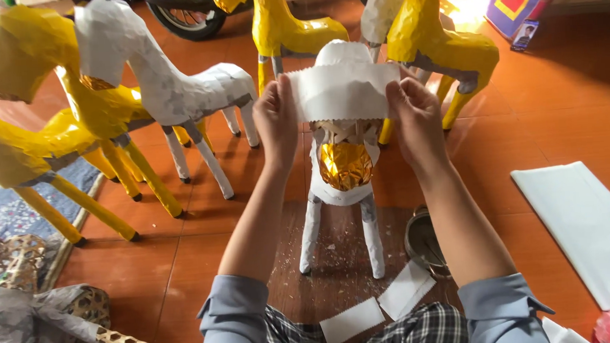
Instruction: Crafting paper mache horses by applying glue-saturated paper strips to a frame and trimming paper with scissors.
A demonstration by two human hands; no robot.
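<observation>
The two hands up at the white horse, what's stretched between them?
In the head view, a white paper strip spans from the left hand to the right hand, held over the white paper horse.

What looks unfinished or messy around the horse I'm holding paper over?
The white horse between your left hand and right hand has its woven frame and gold foil uncovered at the back, under the paper strip. Small scraps litter the floor beneath it.

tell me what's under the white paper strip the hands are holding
Below the white paper strip stands an unfinished horse figure: bare woven frame, gold foil patch, white-papered legs. The left hand and right hand hold the strip's ends. The strip covers the figure's back.
</observation>
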